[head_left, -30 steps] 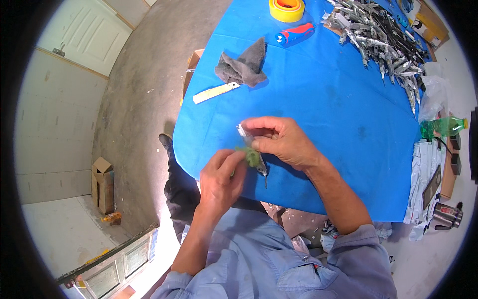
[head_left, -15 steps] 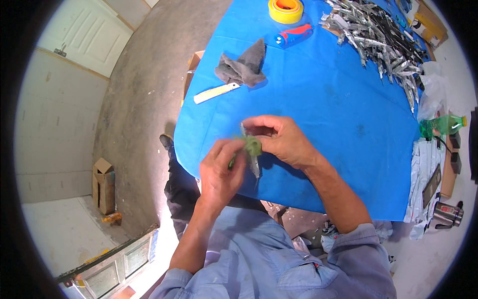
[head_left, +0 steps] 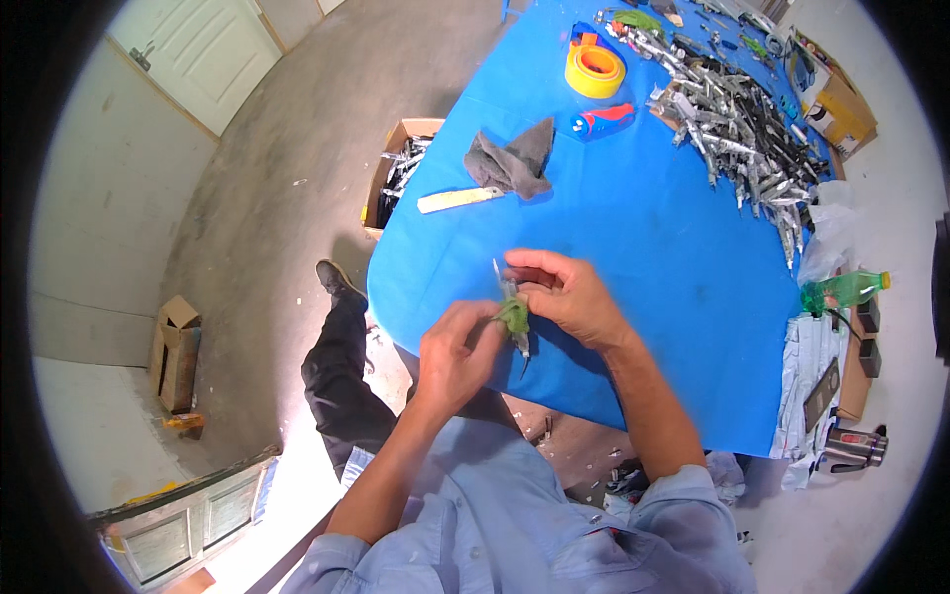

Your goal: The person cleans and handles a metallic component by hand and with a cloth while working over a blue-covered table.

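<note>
Over the near edge of the blue-covered table [head_left: 643, 267], both my hands are at a slim, silvery, pen-like piece [head_left: 522, 343] with thin pointed ends. It stands nearly upright in the picture, its lower tip dark. A soft green strip [head_left: 513, 315] is bunched round its middle. My left hand [head_left: 458, 354] pinches the green strip from the left. My right hand [head_left: 566, 297] grips the upper part of the silvery piece between thumb and fingers. Beyond them lie a pale-handled flat blade or scraper [head_left: 459, 200], a crumpled grey cloth [head_left: 513, 163] and a red-and-blue handled tool [head_left: 604, 121].
A large heap of similar silvery and black pieces [head_left: 747, 139] covers the far right. Yellow tape rolls [head_left: 595, 72] stand at the back. A green bottle [head_left: 843, 292] and a metal flask [head_left: 857, 448] are at right. Left of the table, a cardboard box [head_left: 376, 183] holds more pieces.
My view has shifted, showing more of the far table and the box at left. The green strip, blurred and bunched before, now sits closer round the silvery piece, with both hands still on it.
</note>
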A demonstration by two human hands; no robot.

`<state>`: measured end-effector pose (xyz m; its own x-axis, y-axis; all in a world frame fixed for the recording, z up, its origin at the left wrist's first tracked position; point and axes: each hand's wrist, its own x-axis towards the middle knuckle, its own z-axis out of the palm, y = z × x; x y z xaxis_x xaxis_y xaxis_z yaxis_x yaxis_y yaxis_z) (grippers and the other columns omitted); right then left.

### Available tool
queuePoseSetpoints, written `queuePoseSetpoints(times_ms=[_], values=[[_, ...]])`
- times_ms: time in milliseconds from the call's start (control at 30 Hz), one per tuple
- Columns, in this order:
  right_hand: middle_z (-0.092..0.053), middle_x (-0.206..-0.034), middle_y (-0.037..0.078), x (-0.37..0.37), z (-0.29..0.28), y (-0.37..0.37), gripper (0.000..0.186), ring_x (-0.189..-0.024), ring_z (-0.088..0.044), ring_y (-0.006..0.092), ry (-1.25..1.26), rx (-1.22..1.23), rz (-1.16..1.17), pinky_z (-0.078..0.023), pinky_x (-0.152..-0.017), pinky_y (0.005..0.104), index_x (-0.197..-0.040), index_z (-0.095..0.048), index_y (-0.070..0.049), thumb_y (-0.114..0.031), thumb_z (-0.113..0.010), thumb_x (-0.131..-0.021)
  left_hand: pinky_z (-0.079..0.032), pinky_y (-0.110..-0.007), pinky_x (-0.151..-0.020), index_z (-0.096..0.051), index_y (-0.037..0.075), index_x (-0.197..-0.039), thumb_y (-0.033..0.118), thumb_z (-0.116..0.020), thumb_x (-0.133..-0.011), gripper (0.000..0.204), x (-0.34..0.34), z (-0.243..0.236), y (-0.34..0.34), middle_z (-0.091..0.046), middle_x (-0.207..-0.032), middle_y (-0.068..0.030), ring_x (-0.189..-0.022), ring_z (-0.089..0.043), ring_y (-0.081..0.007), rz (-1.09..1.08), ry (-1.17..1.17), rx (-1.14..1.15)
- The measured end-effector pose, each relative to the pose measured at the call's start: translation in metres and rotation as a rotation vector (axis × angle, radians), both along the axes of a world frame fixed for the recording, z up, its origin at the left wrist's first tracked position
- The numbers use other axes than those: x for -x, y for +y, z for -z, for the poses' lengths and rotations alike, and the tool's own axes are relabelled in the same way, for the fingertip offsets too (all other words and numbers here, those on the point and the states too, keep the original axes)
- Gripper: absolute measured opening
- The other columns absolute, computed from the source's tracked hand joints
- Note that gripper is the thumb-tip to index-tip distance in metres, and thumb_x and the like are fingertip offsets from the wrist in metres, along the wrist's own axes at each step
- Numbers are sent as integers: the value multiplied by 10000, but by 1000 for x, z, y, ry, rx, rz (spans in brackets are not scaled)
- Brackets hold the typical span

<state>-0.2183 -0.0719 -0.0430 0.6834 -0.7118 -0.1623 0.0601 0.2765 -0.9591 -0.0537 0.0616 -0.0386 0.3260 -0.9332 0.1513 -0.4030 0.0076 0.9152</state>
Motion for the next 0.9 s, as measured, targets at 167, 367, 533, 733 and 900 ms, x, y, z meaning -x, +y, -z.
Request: queuePoseSetpoints(times_ms=[167,367,533,733,900], values=[[-700,-1313,126,-4,1,9,482,-1170,-682,172,61,63,27,-560,-1018,304,-1431,-616,55,18,-681,-955,-542,-335,-738,-734,4,-1073,39,-734,-950,128,-2,5,-1,-723,-963,-132,-835,-700,-243,11,32,53],[-712,-1192,143,-13,19,29,393,-1096,-694,238,289,449,307,-553,-957,362,-1305,-675,26,-11,-635,-916,-562,-401,-756,-734,24,-1090,62,-749,-927,168,-4,14,-1,-726,-991,-175,-869,-714,-350,29,-96,155],[-702,-1162,187,1,4,71,301,-1042,-688,347,520,804,525,-562,-908,412,-1233,-701,-16,-62,-665,-938,-572,-444,-766,-741,46,-1074,95,-768,-911,173,2,11,-4,-727,-982,-171,-878,-719,-378,35,-170,226],[-718,-1080,144,-2,-7,136,325,-979,-685,364,783,998,539,-562,-813,452,-1173,-740,-81,-225,-790,-886,-565,-452,-771,-760,86,-1049,163,-749,-918,153,-6,21,-5,-737,-970,-144,-875,-707,-363,21,-145,267],[-745,-955,70,-9,6,150,320,-861,-708,300,851,1130,676,-566,-738,412,-1110,-778,-114,-238,-831,-820,-567,-450,-771,-761,76,-1044,156,-756,-905,160,-6,31,-5,-741,-955,-134,-868,-712,-346,35,-120,288]])
